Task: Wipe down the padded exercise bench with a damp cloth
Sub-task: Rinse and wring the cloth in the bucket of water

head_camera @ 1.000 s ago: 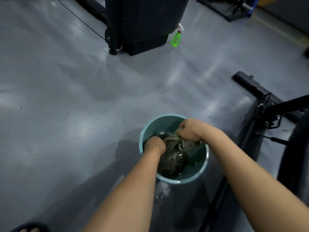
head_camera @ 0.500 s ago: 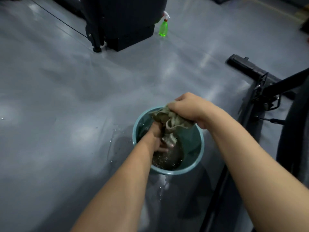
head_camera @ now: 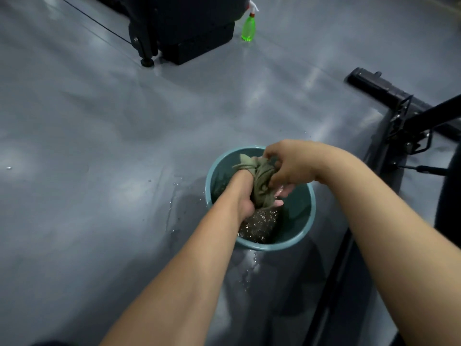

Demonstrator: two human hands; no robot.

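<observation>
The olive-green cloth [head_camera: 262, 182] is bunched into a wet, twisted rope and held upright over the mouth of a teal bucket [head_camera: 308, 222], its lower end hanging above dark water [head_camera: 259, 227] speckled with ripples. The left hand [head_camera: 245, 204] grips the lower part of the twist, fingers wrapped tightly round it, with the fingertips just showing past the cloth's far side. The right hand [head_camera: 290, 166] clamps the upper part, fingers curled over the top folds, and a loose corner of cloth sticks out toward the far rim. Both hands sit inside the circle of the rim, the left wrist crossing the near-left edge and the right forearm crossing the right edge.

The bucket stands on a glossy grey floor [head_camera: 99, 136], with water droplets [head_camera: 174, 196] scattered just beside its left wall and more on the near side. Broad open floor lies to the left and beyond. On the right, a black metal frame [head_camera: 409, 113] stands near the bucket, narrowing the room there. Well apart at the far side, a green spray bottle [head_camera: 248, 29] stands beside a black machine base [head_camera: 197, 38].
</observation>
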